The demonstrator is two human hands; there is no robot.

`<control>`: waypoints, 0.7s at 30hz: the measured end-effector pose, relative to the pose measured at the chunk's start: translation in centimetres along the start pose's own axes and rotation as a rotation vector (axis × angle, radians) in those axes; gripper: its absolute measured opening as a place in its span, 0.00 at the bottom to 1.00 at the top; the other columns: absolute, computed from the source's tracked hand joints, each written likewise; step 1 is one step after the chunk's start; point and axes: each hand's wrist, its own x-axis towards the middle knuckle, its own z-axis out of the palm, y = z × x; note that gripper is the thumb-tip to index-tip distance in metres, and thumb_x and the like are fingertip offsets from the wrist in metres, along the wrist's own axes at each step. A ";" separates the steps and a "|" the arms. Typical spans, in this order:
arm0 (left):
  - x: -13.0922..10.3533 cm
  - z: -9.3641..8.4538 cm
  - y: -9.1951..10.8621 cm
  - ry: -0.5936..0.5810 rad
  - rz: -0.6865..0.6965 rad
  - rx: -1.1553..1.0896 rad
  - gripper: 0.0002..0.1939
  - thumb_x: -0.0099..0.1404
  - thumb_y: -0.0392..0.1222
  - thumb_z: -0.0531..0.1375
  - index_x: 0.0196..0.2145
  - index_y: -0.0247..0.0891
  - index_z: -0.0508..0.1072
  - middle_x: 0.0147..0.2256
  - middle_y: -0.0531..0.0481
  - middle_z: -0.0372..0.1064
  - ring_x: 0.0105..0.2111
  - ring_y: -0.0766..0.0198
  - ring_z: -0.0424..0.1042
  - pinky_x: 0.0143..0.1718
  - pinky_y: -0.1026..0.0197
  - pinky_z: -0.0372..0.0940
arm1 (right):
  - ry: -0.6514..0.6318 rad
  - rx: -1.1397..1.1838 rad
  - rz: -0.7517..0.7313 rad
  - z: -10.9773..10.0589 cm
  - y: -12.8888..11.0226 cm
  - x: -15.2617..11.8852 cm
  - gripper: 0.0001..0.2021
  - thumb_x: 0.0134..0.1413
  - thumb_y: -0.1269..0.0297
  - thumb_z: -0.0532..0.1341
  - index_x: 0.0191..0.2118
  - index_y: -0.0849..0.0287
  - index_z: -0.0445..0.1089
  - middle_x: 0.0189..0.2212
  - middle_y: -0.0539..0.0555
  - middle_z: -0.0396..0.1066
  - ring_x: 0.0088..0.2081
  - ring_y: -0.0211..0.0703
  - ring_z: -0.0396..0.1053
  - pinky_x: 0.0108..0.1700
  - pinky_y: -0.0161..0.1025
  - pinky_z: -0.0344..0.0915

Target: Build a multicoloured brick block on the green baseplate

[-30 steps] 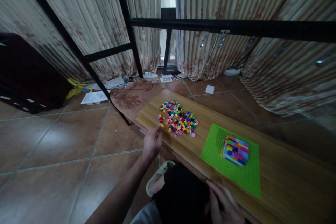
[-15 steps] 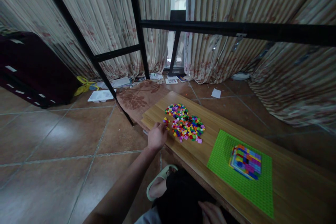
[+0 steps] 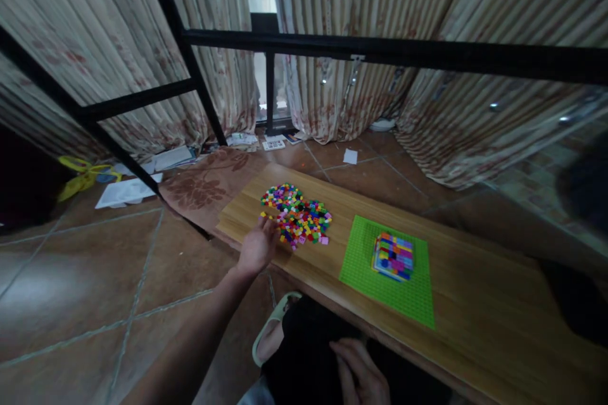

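Observation:
My left hand (image 3: 258, 245) reaches over the wooden bench to the near left edge of a spread of small colourful toy bricks (image 3: 306, 220). Its fingers are bent down and drawn together at the bricks; whatever lies between the fingertips is hidden. Low in the view, my right hand (image 3: 363, 372) rests at my lap, thumb and fingers drawn close; I cannot make out anything in them. Right of the loose bricks lies a green studded baseplate (image 3: 354, 266). On it stands a blocky, multicoloured brick build (image 3: 394, 256), several layers high.
The long wooden bench top (image 3: 475, 291) runs from centre left to lower right. A brown flowered cloth (image 3: 199, 186) lies at its far left end. Black metal bars (image 3: 304, 41) cross beyond it, before striped curtains (image 3: 361, 95). Papers (image 3: 128, 190) lie on the tiled floor.
The head view has swung right, so everything sits further left. My left hand stays at the bricks, its fingers slightly further over them. More of my right hand shows above my lap.

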 end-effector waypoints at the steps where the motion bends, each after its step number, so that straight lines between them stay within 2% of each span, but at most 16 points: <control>1: -0.1 0.3 1.1 0.004 0.003 -0.058 0.08 0.66 0.40 0.53 0.40 0.38 0.71 0.41 0.45 0.70 0.39 0.58 0.72 0.41 0.59 0.66 | -0.008 0.010 -0.010 -0.4 -0.3 0.3 0.13 0.63 0.64 0.53 0.41 0.56 0.76 0.34 0.56 0.74 0.35 0.38 0.76 0.37 0.27 0.71; 4: -1.0 2.0 5.3 -0.042 0.059 -0.364 0.09 0.66 0.41 0.54 0.39 0.38 0.72 0.36 0.48 0.72 0.36 0.61 0.72 0.39 0.61 0.66 | 0.034 0.014 -0.001 -1.7 -1.1 1.2 0.13 0.63 0.66 0.53 0.43 0.56 0.75 0.34 0.55 0.75 0.35 0.38 0.76 0.37 0.27 0.71; 7: -2.1 4.6 9.9 -0.119 0.128 -0.724 0.11 0.66 0.40 0.54 0.43 0.37 0.73 0.37 0.49 0.74 0.38 0.63 0.72 0.41 0.62 0.66 | 0.069 0.003 0.036 -3.0 -1.4 1.8 0.13 0.63 0.66 0.52 0.45 0.56 0.74 0.36 0.56 0.75 0.38 0.40 0.76 0.38 0.30 0.72; 8: -2.4 5.4 11.2 -0.145 0.119 -0.800 0.12 0.66 0.40 0.54 0.42 0.37 0.74 0.37 0.48 0.74 0.37 0.63 0.72 0.41 0.62 0.67 | 0.076 -0.001 0.047 -3.4 -1.3 1.9 0.13 0.63 0.66 0.52 0.45 0.56 0.74 0.36 0.56 0.75 0.38 0.41 0.76 0.39 0.31 0.72; 11: -2.6 7.7 14.1 -0.201 -0.004 -0.959 0.13 0.65 0.43 0.55 0.41 0.36 0.76 0.31 0.50 0.74 0.28 0.66 0.70 0.31 0.64 0.66 | 0.113 -0.013 0.080 -4.4 -1.0 1.9 0.13 0.63 0.66 0.52 0.45 0.56 0.74 0.37 0.56 0.75 0.39 0.41 0.75 0.41 0.32 0.72; 15: -2.2 9.3 15.7 -0.212 -0.052 -1.006 0.13 0.62 0.44 0.58 0.40 0.35 0.76 0.30 0.50 0.74 0.27 0.67 0.69 0.29 0.66 0.65 | 0.165 -0.018 0.104 -5.3 -0.3 1.1 0.13 0.63 0.66 0.53 0.44 0.56 0.74 0.36 0.55 0.75 0.39 0.40 0.75 0.41 0.32 0.72; 21: -2.0 10.0 16.0 -0.170 -0.058 -0.981 0.10 0.58 0.42 0.61 0.36 0.35 0.73 0.30 0.50 0.73 0.29 0.66 0.71 0.31 0.66 0.65 | 0.176 0.006 0.151 -5.8 0.6 -0.1 0.13 0.63 0.66 0.53 0.44 0.56 0.74 0.36 0.55 0.75 0.39 0.40 0.75 0.40 0.31 0.72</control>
